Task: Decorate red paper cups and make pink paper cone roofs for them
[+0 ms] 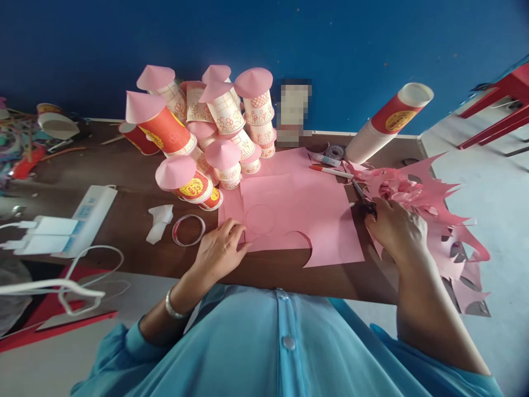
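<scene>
One pair of scissors (365, 202) lies at the fingertips of our right hand (397, 229), far nearer to it than to our left. The dark handles are under or against our fingers, and the blades run away from us, slanting leftward towards the pen (332, 171). We touch the handles, but cannot tell whether our fingers close round them.

Our left hand (221, 248) is at the near left corner of the pink sheet (318, 209), fingers loosely bent and thumb apart from them, pinching nothing that we can see. Just right of those fingertips is a drawn circle (260, 219); farther right, a curved bite notches the near edge.

Between sheet and right hand we see a strip of table (330, 278). Scraps (407, 190) crowd the right hand's far and outer sides; paper cups (225, 165) stand beyond our left.
</scene>
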`<act>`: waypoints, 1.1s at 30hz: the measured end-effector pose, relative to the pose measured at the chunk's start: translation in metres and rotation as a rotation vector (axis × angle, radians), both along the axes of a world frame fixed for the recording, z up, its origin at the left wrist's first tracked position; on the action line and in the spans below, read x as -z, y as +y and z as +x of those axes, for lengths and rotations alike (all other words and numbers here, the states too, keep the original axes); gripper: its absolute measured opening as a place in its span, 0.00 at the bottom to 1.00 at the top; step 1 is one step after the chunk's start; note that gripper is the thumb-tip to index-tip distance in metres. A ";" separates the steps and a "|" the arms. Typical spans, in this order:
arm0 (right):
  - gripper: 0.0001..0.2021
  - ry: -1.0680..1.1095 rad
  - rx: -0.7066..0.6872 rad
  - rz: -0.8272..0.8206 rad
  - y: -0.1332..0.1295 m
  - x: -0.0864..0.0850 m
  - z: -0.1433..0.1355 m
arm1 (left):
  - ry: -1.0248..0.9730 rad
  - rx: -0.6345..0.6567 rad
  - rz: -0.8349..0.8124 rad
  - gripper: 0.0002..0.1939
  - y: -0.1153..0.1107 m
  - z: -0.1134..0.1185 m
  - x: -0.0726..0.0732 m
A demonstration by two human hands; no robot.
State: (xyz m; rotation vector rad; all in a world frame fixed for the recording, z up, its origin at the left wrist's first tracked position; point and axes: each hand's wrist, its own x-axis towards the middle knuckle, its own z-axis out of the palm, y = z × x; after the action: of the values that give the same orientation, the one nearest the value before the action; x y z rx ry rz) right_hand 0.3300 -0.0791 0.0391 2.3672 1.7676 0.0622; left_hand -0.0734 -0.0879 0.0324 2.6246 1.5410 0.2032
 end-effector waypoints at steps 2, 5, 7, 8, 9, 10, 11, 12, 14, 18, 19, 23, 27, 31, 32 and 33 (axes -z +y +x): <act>0.19 0.024 0.026 -0.040 -0.001 -0.005 -0.001 | 0.020 0.049 0.024 0.06 -0.001 0.001 0.001; 0.20 0.042 0.063 -0.111 -0.001 -0.012 -0.006 | 0.052 0.112 0.042 0.06 -0.001 0.003 0.001; 0.21 0.038 0.070 -0.133 0.000 -0.017 -0.009 | 0.067 0.139 0.043 0.07 0.001 0.005 -0.001; 0.21 0.036 0.072 -0.133 0.000 -0.019 -0.010 | 0.071 0.148 0.042 0.08 0.002 0.005 -0.002; 0.21 0.035 0.076 -0.131 0.000 -0.021 -0.010 | 0.073 0.155 0.044 0.07 0.003 0.006 -0.003; 0.21 0.039 0.079 -0.125 0.000 -0.023 -0.009 | 0.077 0.160 0.045 0.06 0.003 0.006 -0.004; 0.22 0.053 0.077 -0.114 -0.001 -0.024 -0.008 | 0.081 0.164 0.048 0.05 0.004 0.006 -0.005; 0.22 0.080 0.072 -0.099 -0.002 -0.025 -0.005 | 0.088 0.167 0.052 0.05 0.004 0.007 -0.006; 0.23 0.177 0.070 -0.050 -0.005 -0.025 0.001 | 0.107 0.179 0.060 0.05 0.005 0.007 -0.006; 0.23 0.390 0.129 0.041 -0.011 -0.026 0.013 | 0.154 0.209 0.084 0.10 0.007 0.010 -0.003; 0.24 0.412 0.154 0.042 -0.011 -0.027 0.015 | 0.155 0.216 0.087 0.09 0.008 0.010 -0.002; 0.26 0.440 0.245 0.063 -0.011 -0.037 0.024 | 0.101 0.221 0.147 0.08 0.010 0.013 -0.006; 0.21 0.459 0.293 0.286 -0.013 -0.041 0.029 | -0.007 0.154 0.274 0.10 0.016 0.016 -0.013; 0.20 0.645 0.232 0.733 -0.016 -0.036 0.019 | -0.264 0.097 0.370 0.09 0.022 0.019 -0.013; 0.22 0.806 0.187 0.779 -0.017 -0.034 0.012 | -0.371 0.092 0.365 0.09 0.022 0.020 -0.011; 0.22 0.991 0.162 0.787 -0.019 -0.033 0.004 | -0.486 0.084 0.333 0.09 0.022 0.020 -0.009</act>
State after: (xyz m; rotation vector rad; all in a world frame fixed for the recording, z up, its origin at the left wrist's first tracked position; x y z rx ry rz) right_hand 0.3344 -0.0979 0.0717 3.4963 2.1718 -0.6722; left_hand -0.0535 -0.0658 0.0419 2.5779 1.3137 1.0823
